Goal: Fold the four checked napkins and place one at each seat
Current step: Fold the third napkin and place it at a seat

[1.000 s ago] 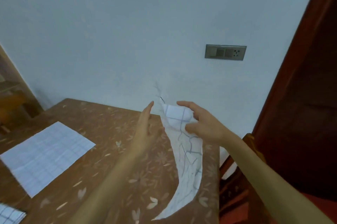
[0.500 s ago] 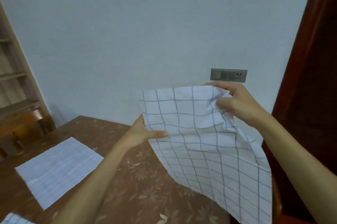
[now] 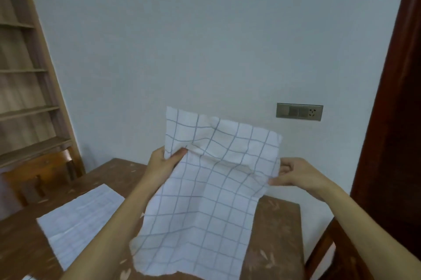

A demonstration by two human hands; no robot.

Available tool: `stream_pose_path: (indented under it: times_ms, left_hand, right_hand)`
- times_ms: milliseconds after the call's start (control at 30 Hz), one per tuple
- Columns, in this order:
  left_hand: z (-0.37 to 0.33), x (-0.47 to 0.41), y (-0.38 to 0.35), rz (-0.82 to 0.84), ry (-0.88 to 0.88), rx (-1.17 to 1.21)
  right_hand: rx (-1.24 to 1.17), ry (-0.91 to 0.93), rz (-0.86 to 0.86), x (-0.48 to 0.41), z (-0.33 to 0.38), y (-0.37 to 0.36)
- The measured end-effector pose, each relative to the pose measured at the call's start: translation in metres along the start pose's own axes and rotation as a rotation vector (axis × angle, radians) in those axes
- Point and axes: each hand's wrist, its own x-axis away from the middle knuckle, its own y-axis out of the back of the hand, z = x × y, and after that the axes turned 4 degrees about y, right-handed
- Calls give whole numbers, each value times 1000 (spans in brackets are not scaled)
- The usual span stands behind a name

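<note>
A white napkin with a blue grid hangs spread in the air above the brown table. My left hand pinches its left edge and my right hand pinches its right edge, both a little below the top. The top part flops over between the hands and the lower part hangs down over the table. A second checked napkin lies flat and unfolded on the table to the left. A sliver of another white cloth shows at the bottom left edge.
A wooden chair stands at the table's far left, in front of a wooden bookshelf. Another chair sits at the right side. A wall socket plate is behind, and a dark wooden door frame runs down the right.
The napkin went from a twisted strip on the table to a spread sheet held up in the air. My hands moved apart to its two side edges, and the view tilted up.
</note>
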Motion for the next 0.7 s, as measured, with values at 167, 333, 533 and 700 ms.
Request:
stream_pose_path:
  times_ms: [167, 333, 533, 700]
  left_hand:
    - [-2, -2, 29, 31, -18, -93]
    - [0, 1, 59, 138, -69, -315]
    - [-17, 4, 69, 140, -239, -387]
    - [-35, 7, 66, 111, -296, -232]
  right_hand:
    - [62, 145, -257, -18, -11, -20]
    - [-99, 309, -429, -24, 10, -23]
    - [-317, 362, -358, -32, 17, -21]
    - [-37, 337, -184, -55, -9, -52]
